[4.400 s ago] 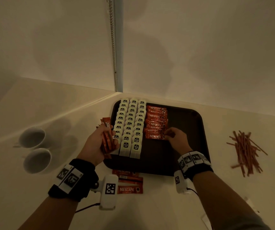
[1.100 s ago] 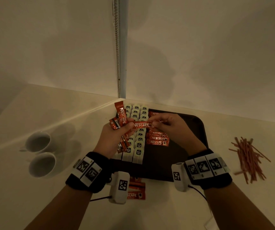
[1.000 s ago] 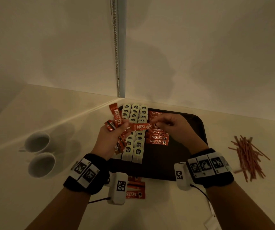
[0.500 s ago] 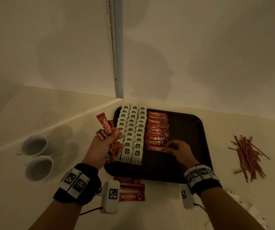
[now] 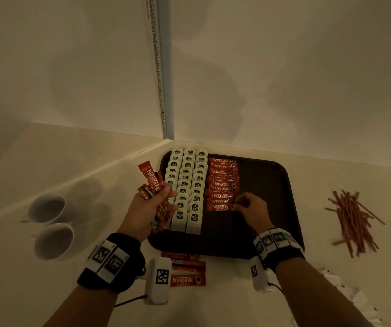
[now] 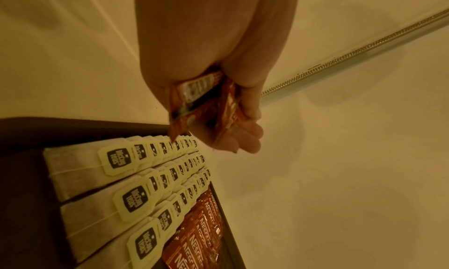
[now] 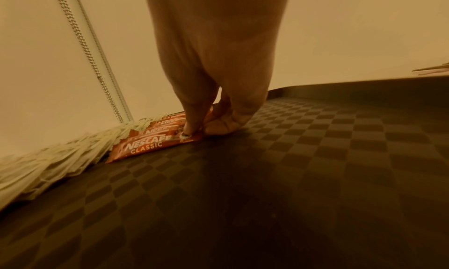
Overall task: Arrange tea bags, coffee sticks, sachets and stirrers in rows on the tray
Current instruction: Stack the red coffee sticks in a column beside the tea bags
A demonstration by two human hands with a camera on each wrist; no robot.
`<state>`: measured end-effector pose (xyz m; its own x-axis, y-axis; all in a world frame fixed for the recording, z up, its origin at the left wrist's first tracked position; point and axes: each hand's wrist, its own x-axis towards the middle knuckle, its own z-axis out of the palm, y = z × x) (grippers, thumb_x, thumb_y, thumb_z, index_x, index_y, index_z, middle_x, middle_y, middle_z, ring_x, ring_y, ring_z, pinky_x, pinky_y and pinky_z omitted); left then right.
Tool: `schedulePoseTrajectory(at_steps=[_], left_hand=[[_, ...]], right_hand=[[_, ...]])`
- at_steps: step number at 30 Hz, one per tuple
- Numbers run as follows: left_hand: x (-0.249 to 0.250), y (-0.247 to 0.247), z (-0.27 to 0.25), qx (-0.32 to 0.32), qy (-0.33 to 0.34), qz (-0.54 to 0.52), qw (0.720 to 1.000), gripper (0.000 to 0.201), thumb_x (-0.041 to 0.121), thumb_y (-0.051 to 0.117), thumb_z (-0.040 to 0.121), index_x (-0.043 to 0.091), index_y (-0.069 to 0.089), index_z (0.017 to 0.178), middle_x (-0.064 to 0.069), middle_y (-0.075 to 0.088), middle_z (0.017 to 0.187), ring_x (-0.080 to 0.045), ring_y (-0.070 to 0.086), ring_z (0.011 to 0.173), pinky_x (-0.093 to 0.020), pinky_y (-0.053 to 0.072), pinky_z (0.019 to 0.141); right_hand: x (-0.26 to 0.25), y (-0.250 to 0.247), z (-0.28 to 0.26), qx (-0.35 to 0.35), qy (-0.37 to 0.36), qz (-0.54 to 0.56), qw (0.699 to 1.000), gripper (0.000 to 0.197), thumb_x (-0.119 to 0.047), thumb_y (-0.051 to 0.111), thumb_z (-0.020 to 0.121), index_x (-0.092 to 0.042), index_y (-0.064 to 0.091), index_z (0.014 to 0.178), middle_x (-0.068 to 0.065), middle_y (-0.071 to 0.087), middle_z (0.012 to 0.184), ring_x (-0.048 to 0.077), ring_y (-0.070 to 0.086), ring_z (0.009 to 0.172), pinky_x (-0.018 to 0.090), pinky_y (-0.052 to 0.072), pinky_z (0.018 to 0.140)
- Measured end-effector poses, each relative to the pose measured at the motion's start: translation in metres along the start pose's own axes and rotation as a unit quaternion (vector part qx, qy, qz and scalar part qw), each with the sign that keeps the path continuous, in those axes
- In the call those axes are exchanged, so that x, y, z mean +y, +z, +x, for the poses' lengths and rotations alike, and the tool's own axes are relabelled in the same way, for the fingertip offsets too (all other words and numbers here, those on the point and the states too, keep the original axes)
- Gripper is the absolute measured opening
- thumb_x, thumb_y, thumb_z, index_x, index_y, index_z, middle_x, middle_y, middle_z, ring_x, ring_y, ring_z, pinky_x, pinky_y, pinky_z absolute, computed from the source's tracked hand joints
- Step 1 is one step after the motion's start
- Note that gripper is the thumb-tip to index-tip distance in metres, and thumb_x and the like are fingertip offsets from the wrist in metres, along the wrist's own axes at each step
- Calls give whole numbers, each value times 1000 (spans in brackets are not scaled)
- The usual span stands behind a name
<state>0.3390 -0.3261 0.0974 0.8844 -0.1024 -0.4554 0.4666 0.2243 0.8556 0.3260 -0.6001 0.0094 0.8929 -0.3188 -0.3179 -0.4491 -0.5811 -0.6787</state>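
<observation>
Left hand [image 5: 150,207] raised at the dark rectangular plastic tray's [image 5: 282,185] nine o'clock edge, clenching a bunch of orange coffee sticks [image 5: 153,185]; right hand [image 5: 251,208] lowered, fingers [image 7: 192,123] pinching the nearest laid orange coffee stick [image 7: 148,144].

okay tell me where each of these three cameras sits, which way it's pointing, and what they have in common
Head: worn on the head, looking forward and down at the tray, both forearms and hands in view.
Left wrist: along the left hand gripping a bunch of coffee sticks above the tea bags.
Right wrist: low over the tray floor, the right hand pinching the nearest coffee stick.
All three share the tea bags and the coffee stick row.
</observation>
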Motion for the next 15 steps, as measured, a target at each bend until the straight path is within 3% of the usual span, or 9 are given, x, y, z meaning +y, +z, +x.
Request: schedulePoseTrajectory(at_steps=[9,12,15], left_hand=[[1,10,-4,-43,-9,81,996,16,21,62,90,7,62,99,-5,67,78,-15,62,52,-25,48,46],[2,16,-2,-63,-7,117,991,8,19,64,89,12,63,92,-2,67,78,-16,62,54,-27,49,50],[4,26,0,-85,-9,163,983,6,19,64,89,13,64,90,-2,68,76,-15,61,54,-26,50,52]], right_hand=[[-4,0,-1,24,6,-23,999,19,-14,68,82,-14,60,99,2,59,106,10,54,96,24,44,85],[-32,-5,-9,48,-54,17,997,13,-24,64,87,-18,58,96,-3,59,101,9,57,91,28,52,85],[-85,-12,-25,7,-164,52,985,14,-32,58,90,-22,59,99,-11,57,93,-1,53,82,13,45,73]])
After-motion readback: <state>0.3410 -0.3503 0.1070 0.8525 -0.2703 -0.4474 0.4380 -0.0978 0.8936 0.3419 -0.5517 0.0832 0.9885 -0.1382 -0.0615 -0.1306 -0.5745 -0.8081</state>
